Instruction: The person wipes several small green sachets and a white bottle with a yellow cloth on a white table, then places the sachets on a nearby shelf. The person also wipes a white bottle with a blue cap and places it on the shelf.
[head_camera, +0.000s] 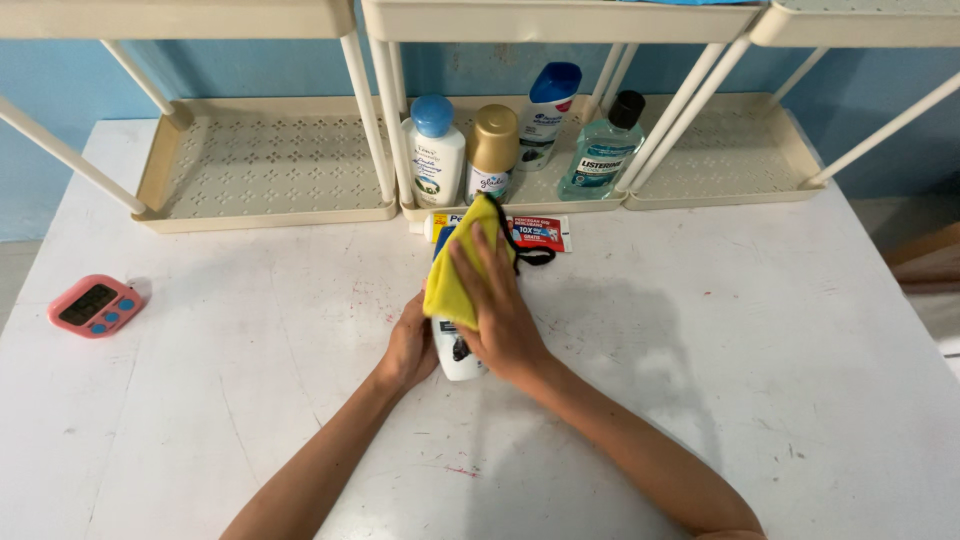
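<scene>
while left hand steadies bottle, seemingly upright.

White table, scuffed and marked. Pink timer at 9 o'clock; three cream rack trays along 12 o'clock edge. Toothpaste box flat just before middle tray.

Left hand gripping white bottle lying on white table. Right hand pressing yellow cloth onto bottle's upper part. Toothpaste box just behind. Four bottles on middle cream rack. Pink timer far left.
</scene>
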